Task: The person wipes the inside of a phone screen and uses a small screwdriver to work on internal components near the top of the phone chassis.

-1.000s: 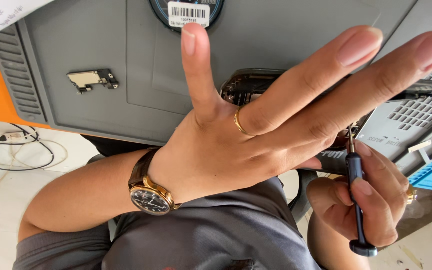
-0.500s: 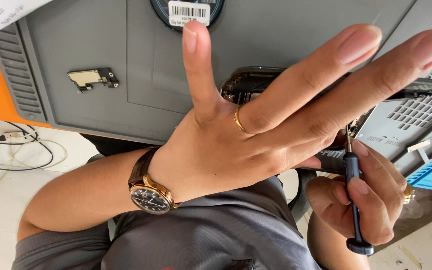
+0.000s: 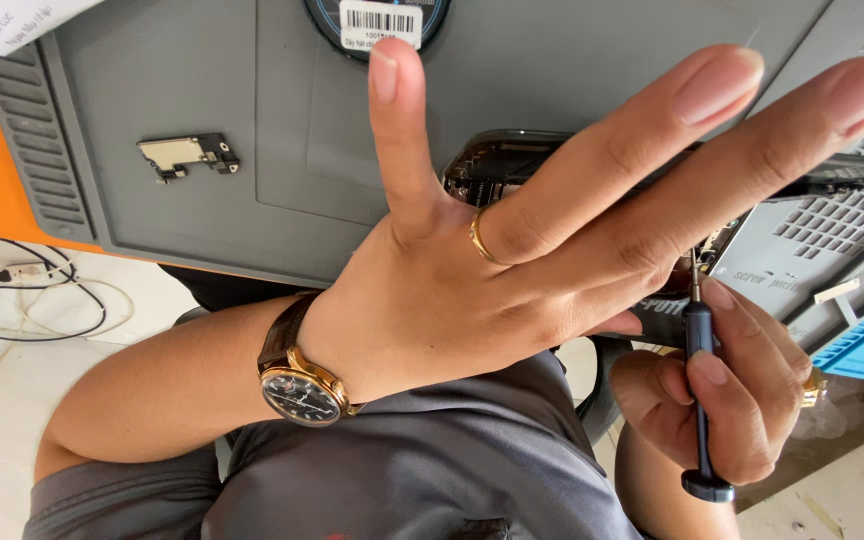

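Two white labels sit along the top edge: a tilted paper slip (image 3: 12, 20) at far left, then a barcode sticker (image 3: 380, 22) on a round dark disc. Our left hand (image 3: 512, 260) spreads wide (gold ring, brown-strapped watch) over the opened phone (image 3: 497, 165); our right hand (image 3: 727, 400) pinches a slim black screwdriver (image 3: 698, 400) upright beside it

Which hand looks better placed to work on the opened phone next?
Likely the right hand: it grips the small screwdriver, tip by the opened phone. The left hand is spread open above the phone, holding nothing.
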